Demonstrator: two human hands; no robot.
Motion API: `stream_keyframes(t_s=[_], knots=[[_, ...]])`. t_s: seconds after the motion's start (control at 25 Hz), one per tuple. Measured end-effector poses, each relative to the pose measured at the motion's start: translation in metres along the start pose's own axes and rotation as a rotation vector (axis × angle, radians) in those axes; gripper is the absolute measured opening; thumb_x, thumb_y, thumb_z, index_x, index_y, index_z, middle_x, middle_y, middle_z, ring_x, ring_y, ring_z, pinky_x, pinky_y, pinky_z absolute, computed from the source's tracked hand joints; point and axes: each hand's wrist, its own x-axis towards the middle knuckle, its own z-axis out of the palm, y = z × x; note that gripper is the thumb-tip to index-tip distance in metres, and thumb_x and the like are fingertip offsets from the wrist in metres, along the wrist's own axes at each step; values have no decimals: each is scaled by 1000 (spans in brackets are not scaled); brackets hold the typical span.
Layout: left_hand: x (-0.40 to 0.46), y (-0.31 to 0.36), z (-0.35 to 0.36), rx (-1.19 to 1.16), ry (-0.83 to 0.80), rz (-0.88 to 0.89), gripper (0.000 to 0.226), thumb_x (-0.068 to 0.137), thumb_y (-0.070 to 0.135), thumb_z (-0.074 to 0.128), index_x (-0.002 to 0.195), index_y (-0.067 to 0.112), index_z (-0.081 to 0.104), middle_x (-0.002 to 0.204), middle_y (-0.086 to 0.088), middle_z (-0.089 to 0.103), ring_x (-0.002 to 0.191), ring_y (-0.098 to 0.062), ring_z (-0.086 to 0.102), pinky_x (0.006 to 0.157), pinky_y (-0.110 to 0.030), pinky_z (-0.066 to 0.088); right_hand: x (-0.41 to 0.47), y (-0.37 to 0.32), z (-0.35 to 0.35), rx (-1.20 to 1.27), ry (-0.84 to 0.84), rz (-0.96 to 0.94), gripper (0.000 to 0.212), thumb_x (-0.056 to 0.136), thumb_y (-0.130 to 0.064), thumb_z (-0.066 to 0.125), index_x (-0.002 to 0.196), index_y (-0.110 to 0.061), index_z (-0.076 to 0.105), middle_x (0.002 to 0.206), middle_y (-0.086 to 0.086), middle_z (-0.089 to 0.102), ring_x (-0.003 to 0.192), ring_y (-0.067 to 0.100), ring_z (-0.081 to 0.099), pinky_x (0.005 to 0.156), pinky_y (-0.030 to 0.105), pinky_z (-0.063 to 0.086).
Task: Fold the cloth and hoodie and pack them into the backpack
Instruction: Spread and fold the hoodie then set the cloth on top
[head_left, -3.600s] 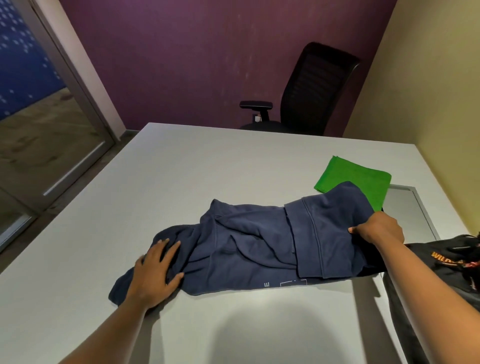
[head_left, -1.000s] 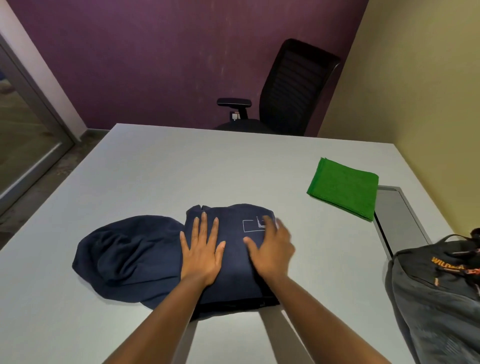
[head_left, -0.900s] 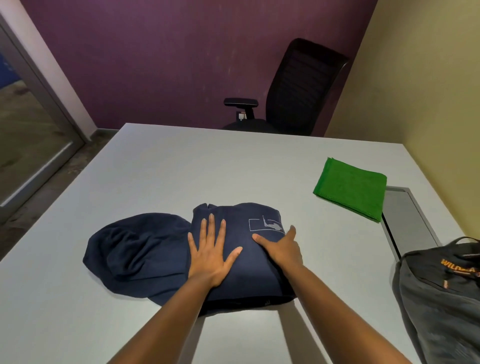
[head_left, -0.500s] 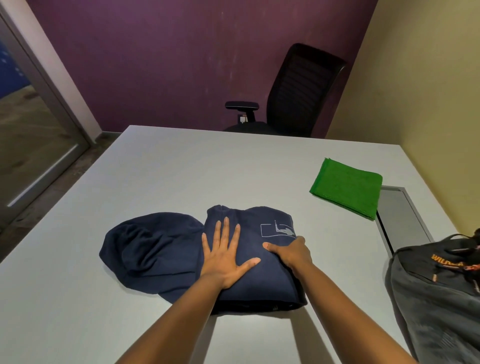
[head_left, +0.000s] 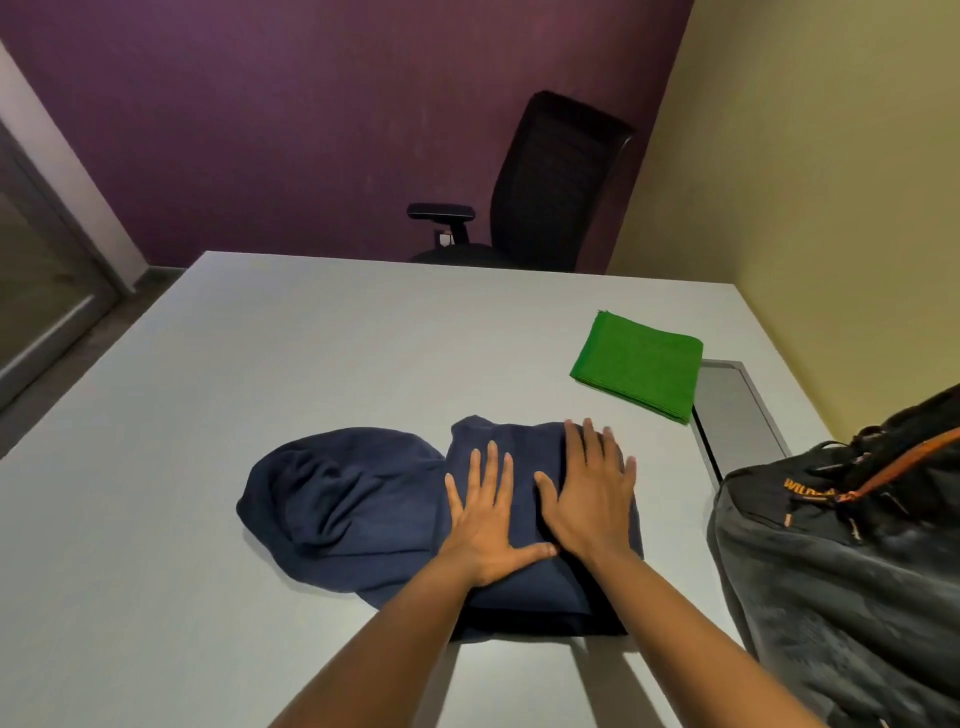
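At the far left a glass door (head_left: 36, 291) with a grey frame stands against the purple wall (head_left: 311, 114). The pale grey surface (head_left: 260, 374) stretches from there across the view. On it, near the person, lies the navy hoodie (head_left: 343, 509): its hood spreads out loose and rounded to the left, while the body is folded into a thick, compact block to the right. The left hand (head_left: 485, 525) lies flat on that block, fingers straight and slightly spread, thumb stretched out toward the other hand. Just beside it, the right hand (head_left: 592, 499) presses down flat on the same block, fingers straight and pointing away from the person, its thumb close to the left thumb; neither hand grips anything. Beyond the surface's far edge a black office chair (head_left: 550, 182) stands by the wall. To the right of the hoodie and farther back, apart from it, the green cloth (head_left: 639, 366) lies folded into a neat square, its right edge reaching a grey panel (head_left: 737, 415) set into the surface. At the far right stands the dark backpack (head_left: 841, 561) with orange trim and lettering, near the hoodie but not touching it.
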Motion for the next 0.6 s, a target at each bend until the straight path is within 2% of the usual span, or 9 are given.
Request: stream_keyframes(t_s=[0.08,0.16,0.2,0.24,0.32,0.4,0.48,0.52,0.6], knots=[[-9,-5,-5,-310,106,-3,89,80,58,34,143,23,-19,152,13,-18,144,-15,-18,116,-44,-14,-4,-15,14,-76,-133,-256,81,79,-61,3,150,-21,8,158,2,3,145,22,-6,112,52,-9],[-23,-17,-15,-551,359,-116,68,91,20,43,149,19,7,148,20,11,144,-15,13,119,-31,10,-5,-18,30,-187,-246,-383,87,70,-78,-18,144,-32,-10,155,-1,-14,142,23,-18,103,54,-27],[-31,-27,-22,-545,508,-205,60,93,9,43,147,17,18,146,20,18,143,-16,18,116,-27,16,-3,-16,36,-231,-287,-410,92,62,-83,-22,141,-36,-15,152,0,-20,141,24,-21,97,55,-31],[-36,-41,-28,-475,661,-310,56,94,6,44,145,13,24,150,12,22,144,-18,17,115,-28,16,0,-16,39,-270,-349,-415,97,52,-87,-25,137,-39,-22,149,-1,-27,138,23,-27,91,56,-34],[-41,-80,-47,-292,903,-576,50,94,8,47,142,4,31,153,-9,26,145,-26,14,117,-41,12,6,-16,39,-311,-490,-395,107,35,-90,-28,130,-41,-32,140,-3,-39,136,22,-34,88,58,-36],[-44,-118,-69,-337,1025,-897,47,96,16,46,140,4,33,151,-17,27,143,-30,16,114,-49,13,11,-20,35,-332,-566,-373,111,27,-91,-29,127,-42,-35,135,-3,-43,138,24,-32,94,62,-29],[-48,-147,-86,-635,986,-1186,49,98,30,43,140,6,33,147,-20,32,137,-35,28,110,-50,24,14,-24,33,-342,-639,-368,114,22,-91,-28,125,-41,-37,133,-3,-45,138,24,-32,98,65,-23],[-50,-156,-92,-843,915,-1254,54,97,38,42,139,4,34,144,-21,36,132,-37,35,107,-48,30,15,-25,33,-342,-662,-363,116,20,-91,-28,124,-41,-38,133,-3,-46,138,24,-32,99,66,-22],[-52,-161,-102,-1362,763,-1169,60,95,50,40,132,3,44,134,-19,49,122,-34,47,100,-43,39,18,-25,33,-344,-684,-358,118,18,-92,-27,124,-41,-38,132,-3,-47,137,24,-33,99,66,-22]])
